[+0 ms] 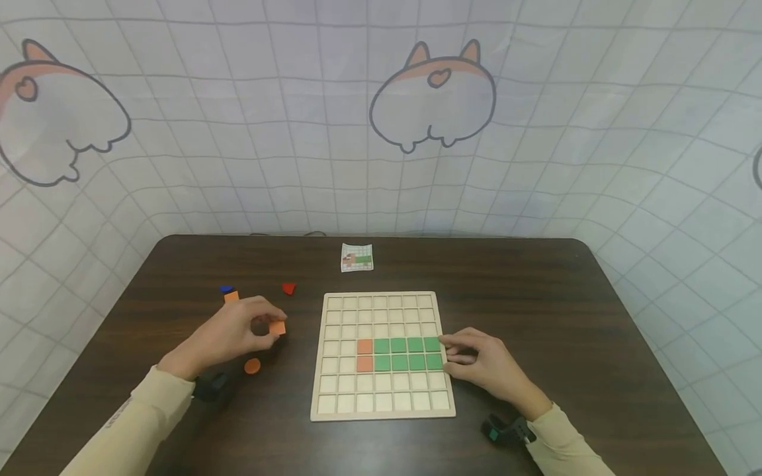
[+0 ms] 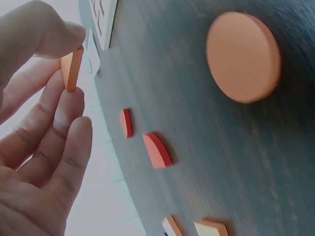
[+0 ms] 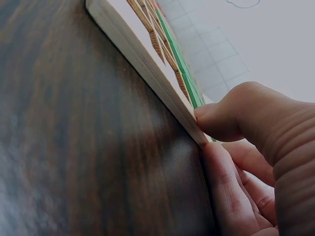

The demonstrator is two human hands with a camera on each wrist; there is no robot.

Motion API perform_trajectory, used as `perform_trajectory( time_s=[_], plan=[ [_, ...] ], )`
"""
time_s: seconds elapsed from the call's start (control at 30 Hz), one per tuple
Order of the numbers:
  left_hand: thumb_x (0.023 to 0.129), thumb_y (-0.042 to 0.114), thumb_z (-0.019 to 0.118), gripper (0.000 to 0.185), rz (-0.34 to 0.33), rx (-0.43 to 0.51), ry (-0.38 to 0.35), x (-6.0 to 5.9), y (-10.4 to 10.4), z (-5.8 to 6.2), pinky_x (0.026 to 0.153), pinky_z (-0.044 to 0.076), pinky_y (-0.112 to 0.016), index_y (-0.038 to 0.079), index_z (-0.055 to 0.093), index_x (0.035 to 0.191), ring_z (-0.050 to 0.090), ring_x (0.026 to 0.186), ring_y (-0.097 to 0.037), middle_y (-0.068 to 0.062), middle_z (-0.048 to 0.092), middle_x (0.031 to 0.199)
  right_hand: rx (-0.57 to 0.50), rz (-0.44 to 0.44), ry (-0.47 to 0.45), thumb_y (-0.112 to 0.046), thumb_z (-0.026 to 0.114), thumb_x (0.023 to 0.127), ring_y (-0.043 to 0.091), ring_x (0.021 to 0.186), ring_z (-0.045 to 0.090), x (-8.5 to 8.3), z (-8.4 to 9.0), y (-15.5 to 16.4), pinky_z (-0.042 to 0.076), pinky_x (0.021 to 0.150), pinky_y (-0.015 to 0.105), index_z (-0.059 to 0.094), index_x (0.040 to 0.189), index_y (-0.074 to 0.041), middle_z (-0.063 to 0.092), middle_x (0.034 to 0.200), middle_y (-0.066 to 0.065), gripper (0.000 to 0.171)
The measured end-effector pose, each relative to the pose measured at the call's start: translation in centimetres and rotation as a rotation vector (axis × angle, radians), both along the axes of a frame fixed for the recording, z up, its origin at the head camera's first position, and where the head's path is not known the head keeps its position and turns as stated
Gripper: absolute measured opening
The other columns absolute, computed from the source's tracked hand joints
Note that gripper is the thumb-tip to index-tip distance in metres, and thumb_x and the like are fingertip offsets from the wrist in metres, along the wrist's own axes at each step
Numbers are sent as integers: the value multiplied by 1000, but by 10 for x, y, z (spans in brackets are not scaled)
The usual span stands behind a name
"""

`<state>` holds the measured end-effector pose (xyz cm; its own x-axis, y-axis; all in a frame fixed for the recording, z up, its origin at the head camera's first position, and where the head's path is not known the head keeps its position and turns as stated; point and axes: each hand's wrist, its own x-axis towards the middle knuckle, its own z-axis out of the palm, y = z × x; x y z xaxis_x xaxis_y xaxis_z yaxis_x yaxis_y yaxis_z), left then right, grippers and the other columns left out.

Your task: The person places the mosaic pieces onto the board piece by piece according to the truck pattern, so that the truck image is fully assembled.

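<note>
A wooden grid board (image 1: 381,415) lies at the table's centre. It holds two rows of green tiles (image 1: 407,354) with two orange tiles (image 1: 365,354) at their left end. My left hand (image 1: 266,325) is left of the board and pinches an orange square tile (image 1: 277,327) just above the table. In the left wrist view that tile (image 2: 71,66) stands on edge between thumb and fingers. My right hand (image 1: 450,350) pinches the board's right edge beside the green tiles. The right wrist view shows its thumb (image 3: 221,120) on the board's edge (image 3: 142,64) and a finger along the underside.
An orange disc (image 1: 253,365) lies below my left hand. An orange piece (image 1: 231,296), a blue piece (image 1: 225,288) and a red piece (image 1: 288,287) lie further back. A small pattern card (image 1: 357,258) sits behind the board. The table is dark wood (image 1: 536,297).
</note>
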<state>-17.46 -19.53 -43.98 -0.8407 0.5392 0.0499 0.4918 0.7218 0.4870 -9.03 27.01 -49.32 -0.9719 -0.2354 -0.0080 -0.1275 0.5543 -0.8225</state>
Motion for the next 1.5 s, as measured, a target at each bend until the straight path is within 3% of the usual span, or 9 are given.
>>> perform_trajectory(
  time_s=[0.4, 0.73, 1.07, 1.33, 1.5],
  plan=[
    [86, 14, 79, 30, -39, 46, 33, -7, 25, 3, 83, 59, -35, 13, 76, 116, 66, 94, -13, 7, 74, 110, -6, -22, -7, -15, 83, 86, 4, 98, 66, 0, 1, -2, 59, 88, 18, 73, 128, -11, 69, 114, 3, 43],
    [86, 16, 78, 31, -63, 56, 14, -11, 48, 4, 82, 58, -30, 15, 76, 117, 66, 93, -9, 8, 73, 110, -8, -30, -11, -15, 83, 85, 3, 97, 66, 0, 0, -2, 58, 86, 15, 73, 128, -11, 69, 114, 3, 44],
    [88, 18, 79, 27, -122, 71, 32, -18, 68, 5, 82, 56, -27, 14, 76, 115, 63, 89, -8, 9, 71, 106, -14, -35, -20, -13, 83, 85, 3, 97, 66, 0, 0, -3, 59, 87, 16, 73, 128, -10, 68, 115, 4, 44],
    [87, 15, 78, 32, -153, 58, -23, -22, 85, 3, 87, 59, -35, 12, 76, 118, 67, 96, -15, 4, 71, 107, -14, -33, -25, -13, 83, 85, 4, 97, 66, 0, 0, -3, 59, 87, 17, 73, 128, -10, 68, 114, 4, 44],
    [87, 18, 79, 33, -177, 58, -47, -23, 95, 1, 79, 55, -28, 12, 77, 119, 65, 94, -18, 4, 71, 107, -12, -37, -25, -12, 83, 85, 3, 97, 66, 0, 0, -2, 59, 88, 18, 73, 128, -10, 68, 114, 4, 44]
  ],
)
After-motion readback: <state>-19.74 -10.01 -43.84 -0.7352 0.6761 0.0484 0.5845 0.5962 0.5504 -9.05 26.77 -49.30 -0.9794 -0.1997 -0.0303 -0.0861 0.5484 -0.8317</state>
